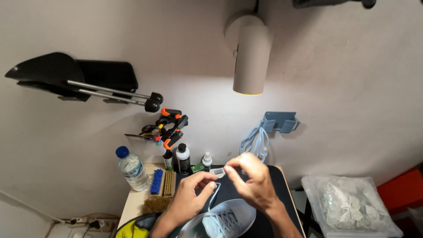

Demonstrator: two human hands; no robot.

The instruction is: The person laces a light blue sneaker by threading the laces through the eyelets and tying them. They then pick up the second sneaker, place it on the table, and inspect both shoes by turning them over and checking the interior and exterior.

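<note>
A pale blue sneaker (229, 218) lies on a black mat (282, 185) at the bottom centre. My left hand (187, 200) pinches a light blue shoelace (214, 194) that loops up from the shoe. My right hand (253, 180) is raised above the shoe's toe, with its thumb and forefinger closed on the other end of the lace near a small white brush (217, 172). Both hands hover above the shoe, a few centimetres apart.
A water bottle (131, 167), blue and tan brushes (161, 183), small bottles (183, 158) and orange clamps (172, 128) crowd the table's back left. A wall lamp (249, 57) shines down. More blue laces (257, 143) hang from a wall holder (280, 121). A clear bag (350, 205) of white cloths sits right.
</note>
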